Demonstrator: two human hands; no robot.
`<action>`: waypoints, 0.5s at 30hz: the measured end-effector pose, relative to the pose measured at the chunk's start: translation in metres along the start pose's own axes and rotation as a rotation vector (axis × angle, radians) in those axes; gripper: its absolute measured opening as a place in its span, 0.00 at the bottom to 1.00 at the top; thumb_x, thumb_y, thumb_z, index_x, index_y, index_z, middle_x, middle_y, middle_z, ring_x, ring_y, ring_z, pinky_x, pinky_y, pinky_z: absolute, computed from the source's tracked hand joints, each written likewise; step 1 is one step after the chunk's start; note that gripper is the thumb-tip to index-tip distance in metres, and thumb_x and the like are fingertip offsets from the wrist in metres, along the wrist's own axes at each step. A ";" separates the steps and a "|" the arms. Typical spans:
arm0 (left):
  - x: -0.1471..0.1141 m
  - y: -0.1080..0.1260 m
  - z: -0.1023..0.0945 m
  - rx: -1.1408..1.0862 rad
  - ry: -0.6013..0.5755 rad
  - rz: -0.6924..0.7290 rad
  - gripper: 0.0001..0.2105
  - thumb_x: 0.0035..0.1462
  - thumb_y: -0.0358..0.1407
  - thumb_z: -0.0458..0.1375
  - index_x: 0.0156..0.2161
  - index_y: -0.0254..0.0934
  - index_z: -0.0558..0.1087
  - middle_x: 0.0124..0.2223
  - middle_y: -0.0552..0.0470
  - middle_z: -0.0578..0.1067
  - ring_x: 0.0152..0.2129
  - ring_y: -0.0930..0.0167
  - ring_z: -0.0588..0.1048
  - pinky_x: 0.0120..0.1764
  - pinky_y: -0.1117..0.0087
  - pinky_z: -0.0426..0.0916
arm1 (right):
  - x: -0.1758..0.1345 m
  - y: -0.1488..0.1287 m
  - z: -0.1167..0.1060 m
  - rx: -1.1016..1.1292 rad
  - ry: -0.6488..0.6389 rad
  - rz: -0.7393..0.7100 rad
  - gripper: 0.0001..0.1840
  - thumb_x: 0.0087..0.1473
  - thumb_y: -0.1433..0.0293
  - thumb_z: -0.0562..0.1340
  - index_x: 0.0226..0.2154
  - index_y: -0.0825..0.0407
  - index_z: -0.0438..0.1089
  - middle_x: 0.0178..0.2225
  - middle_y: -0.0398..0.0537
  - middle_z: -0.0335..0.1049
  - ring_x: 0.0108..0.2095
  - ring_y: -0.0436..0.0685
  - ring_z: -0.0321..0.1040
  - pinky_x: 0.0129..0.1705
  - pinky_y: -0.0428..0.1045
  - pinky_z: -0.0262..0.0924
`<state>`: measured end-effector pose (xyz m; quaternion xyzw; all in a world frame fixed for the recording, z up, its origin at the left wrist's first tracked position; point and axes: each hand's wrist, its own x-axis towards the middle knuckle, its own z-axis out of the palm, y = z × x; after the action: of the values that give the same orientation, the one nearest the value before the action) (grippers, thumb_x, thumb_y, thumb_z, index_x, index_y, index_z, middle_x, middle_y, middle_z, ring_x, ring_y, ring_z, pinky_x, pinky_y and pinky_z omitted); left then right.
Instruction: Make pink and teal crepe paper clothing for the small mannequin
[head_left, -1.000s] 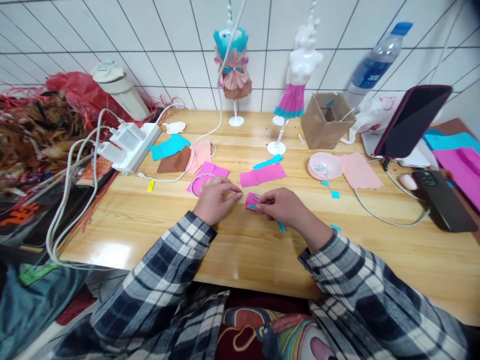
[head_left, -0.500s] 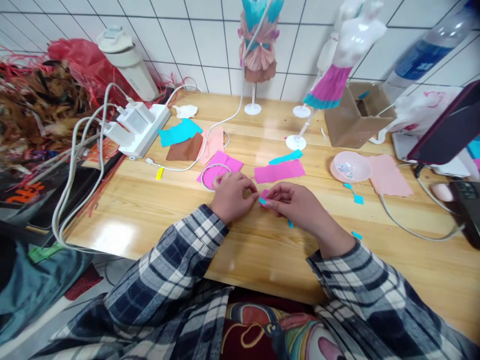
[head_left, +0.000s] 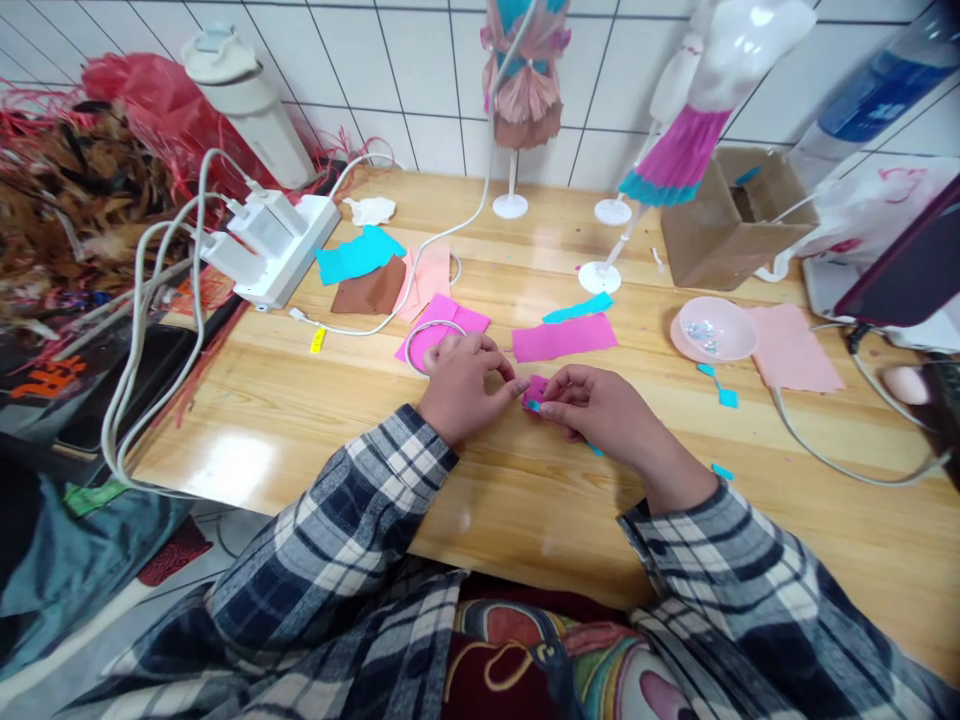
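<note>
A small magenta piece of crepe paper (head_left: 535, 386) with a narrow blue strip along its lower edge lies between my two hands, just above the table. My right hand (head_left: 596, 405) pinches its right side between thumb and fingers. At its left edge, the thumb and forefinger of my left hand (head_left: 469, 388) come together against the piece; the fingertips' exact hold is partly hidden. Behind my left hand, a ring of white cable (head_left: 409, 350) lies over folded magenta paper (head_left: 450, 312). Farther back are a longer magenta strip (head_left: 564, 338) and a blue strip (head_left: 577, 308).
A doll form in a magenta and blue skirt (head_left: 679, 160) stands at the back, beside a cardboard box (head_left: 705, 235). A pink bowl (head_left: 715, 345) of small shiny bits sits at right. A power strip (head_left: 289, 260) with cables stands at left, near blue (head_left: 360, 255) and brown paper (head_left: 369, 287).
My left thumb has moved right, up to the small magenta piece. More of its magenta part now shows. The whole view has shifted slightly.
</note>
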<state>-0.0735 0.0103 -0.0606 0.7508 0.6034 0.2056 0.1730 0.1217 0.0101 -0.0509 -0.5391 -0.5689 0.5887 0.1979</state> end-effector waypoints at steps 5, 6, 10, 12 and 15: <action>-0.002 0.003 0.004 0.050 -0.010 0.026 0.13 0.52 0.48 0.61 0.30 0.41 0.76 0.42 0.50 0.71 0.43 0.59 0.64 0.45 0.54 0.52 | 0.002 0.002 0.001 -0.128 0.024 0.024 0.08 0.46 0.67 0.65 0.29 0.51 0.66 0.21 0.40 0.71 0.16 0.47 0.63 0.19 0.43 0.59; -0.002 0.004 0.004 0.059 -0.010 0.029 0.12 0.52 0.48 0.61 0.30 0.41 0.76 0.42 0.50 0.71 0.43 0.59 0.64 0.45 0.54 0.52 | 0.002 0.002 0.001 -0.161 0.029 0.021 0.08 0.46 0.67 0.65 0.28 0.51 0.66 0.20 0.39 0.70 0.16 0.47 0.63 0.19 0.43 0.59; -0.001 0.004 0.004 0.077 -0.017 0.029 0.11 0.51 0.47 0.63 0.30 0.41 0.76 0.43 0.50 0.71 0.43 0.59 0.64 0.45 0.54 0.52 | 0.004 0.001 0.001 -0.315 0.059 0.002 0.06 0.46 0.67 0.64 0.26 0.50 0.66 0.17 0.38 0.68 0.17 0.49 0.66 0.22 0.44 0.58; -0.001 0.004 0.004 0.077 -0.021 0.025 0.11 0.51 0.47 0.63 0.29 0.41 0.76 0.43 0.50 0.71 0.43 0.59 0.64 0.44 0.54 0.52 | 0.004 -0.001 0.002 -0.384 0.075 -0.005 0.05 0.46 0.67 0.64 0.25 0.50 0.66 0.17 0.38 0.68 0.18 0.50 0.66 0.23 0.45 0.58; -0.001 0.005 0.004 0.079 -0.018 0.016 0.11 0.51 0.47 0.63 0.30 0.41 0.76 0.43 0.50 0.71 0.43 0.60 0.64 0.45 0.54 0.51 | 0.002 -0.005 0.002 -0.447 0.081 -0.020 0.05 0.46 0.67 0.63 0.23 0.50 0.67 0.18 0.39 0.69 0.18 0.49 0.65 0.23 0.45 0.57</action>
<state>-0.0675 0.0080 -0.0613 0.7636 0.6035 0.1762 0.1471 0.1169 0.0122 -0.0477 -0.5871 -0.6821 0.4239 0.1020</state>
